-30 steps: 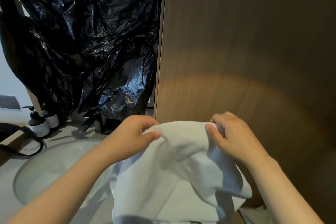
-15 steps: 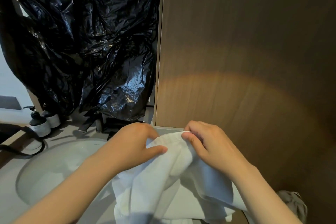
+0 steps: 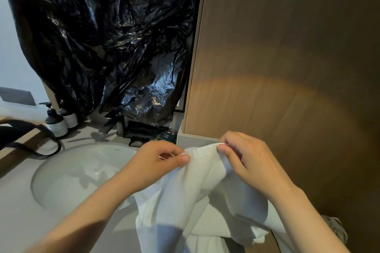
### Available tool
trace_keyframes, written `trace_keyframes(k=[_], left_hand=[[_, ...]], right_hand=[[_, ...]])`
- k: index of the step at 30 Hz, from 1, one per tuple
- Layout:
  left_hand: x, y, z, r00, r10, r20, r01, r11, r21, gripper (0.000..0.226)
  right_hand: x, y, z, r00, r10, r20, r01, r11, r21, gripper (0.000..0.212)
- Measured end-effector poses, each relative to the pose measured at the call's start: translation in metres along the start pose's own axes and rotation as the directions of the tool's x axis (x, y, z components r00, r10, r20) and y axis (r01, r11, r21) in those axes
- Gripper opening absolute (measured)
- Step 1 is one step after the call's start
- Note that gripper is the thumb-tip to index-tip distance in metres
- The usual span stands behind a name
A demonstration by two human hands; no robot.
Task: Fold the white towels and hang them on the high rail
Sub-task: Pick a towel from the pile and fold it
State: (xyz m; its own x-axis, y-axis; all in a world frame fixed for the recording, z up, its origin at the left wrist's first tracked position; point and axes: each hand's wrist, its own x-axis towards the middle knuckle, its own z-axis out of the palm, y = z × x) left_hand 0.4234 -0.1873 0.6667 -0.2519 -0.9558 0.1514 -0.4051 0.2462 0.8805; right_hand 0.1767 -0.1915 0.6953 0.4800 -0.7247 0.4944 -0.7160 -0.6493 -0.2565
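right now your left grip pinches the top edge of the white towel between the thumb and curled fingers. your right grip pinches the same edge just to the right of it, thumb on the near side. the bit of hem between the two grips is short and nearly straight, and the rest of the towel hangs below them in loose folds that run out of the bottom of the view. whether the hanging cloth touches anything beneath, you cannot tell. to the left of your left grip and lower lies the round white basin, sunk in the pale table. just beyond your left grip sit some dark flat packets and a dark tap, with a crumpled black plastic sheet hanging above them. well off to the left stand two pump bottles side by side, and a black strap loops across the table near them. beyond and above your right grip rises a brown wood panel with a warm patch of light on it. low to the right of that grip lies a bunched grey cloth.
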Motion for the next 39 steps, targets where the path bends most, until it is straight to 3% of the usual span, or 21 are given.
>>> trace_keyframes(k=[2,7,11,13,15,20,22,25,30,33,36,39], left_hand=[[0.002,0.001,0.003,1.000,-0.013,0.010,0.013,1.000,-0.006,0.009],[-0.005,-0.002,0.013,0.995,-0.057,0.081,0.066,0.992,-0.112,0.013],[-0.013,-0.015,0.024,0.994,0.087,0.069,-0.094,0.991,0.096,0.022],[-0.014,-0.020,0.025,0.994,0.075,0.083,-0.091,0.974,0.207,0.017],[-0.016,-0.021,0.025,0.994,0.053,0.097,-0.072,0.976,0.205,0.016],[-0.028,-0.013,0.034,0.994,0.092,-0.064,-0.081,0.986,0.145,0.014],[-0.034,-0.002,0.039,0.976,0.176,-0.125,-0.164,0.981,0.100,0.013],[-0.037,0.014,0.044,0.948,0.311,-0.070,-0.305,0.948,0.090,0.015],[-0.035,0.003,0.054,0.985,0.147,0.093,-0.160,0.976,0.151,0.026],[-0.037,-0.004,0.061,0.994,0.112,0.007,-0.112,0.975,0.191,0.042],[-0.040,0.000,0.069,0.988,0.105,-0.116,-0.073,0.966,0.249,0.022],[-0.039,-0.001,0.074,0.983,0.100,-0.152,-0.053,0.957,0.285,0.038]], right_hand=[[-0.001,-0.001,0.001,1.000,-0.010,-0.002,0.010,1.000,-0.006,0.021],[-0.008,0.001,0.000,1.000,0.018,-0.014,-0.019,0.999,-0.027,0.020],[-0.013,0.001,0.000,0.998,0.057,-0.011,-0.057,0.998,-0.032,0.017],[-0.013,-0.002,0.000,0.998,0.059,-0.013,-0.059,0.998,-0.028,0.016],[-0.013,-0.005,-0.001,0.997,0.072,-0.015,-0.072,0.997,-0.024,0.016],[-0.015,-0.009,-0.004,0.996,0.086,-0.032,-0.087,0.996,-0.033,0.018],[-0.016,-0.010,-0.004,0.995,0.086,-0.041,-0.088,0.995,-0.042,0.021],[-0.015,-0.010,-0.002,0.995,0.092,-0.048,-0.095,0.993,-0.066,0.019],[-0.014,-0.011,0.001,0.987,0.153,-0.041,-0.152,0.988,0.025,0.017],[-0.014,-0.012,0.003,0.983,0.183,-0.025,-0.182,0.983,0.015,0.016],[-0.013,-0.013,0.004,0.979,0.204,-0.026,-0.204,0.979,0.008,0.015],[-0.011,-0.015,0.003,0.977,0.213,-0.018,-0.213,0.977,0.002,0.015]])
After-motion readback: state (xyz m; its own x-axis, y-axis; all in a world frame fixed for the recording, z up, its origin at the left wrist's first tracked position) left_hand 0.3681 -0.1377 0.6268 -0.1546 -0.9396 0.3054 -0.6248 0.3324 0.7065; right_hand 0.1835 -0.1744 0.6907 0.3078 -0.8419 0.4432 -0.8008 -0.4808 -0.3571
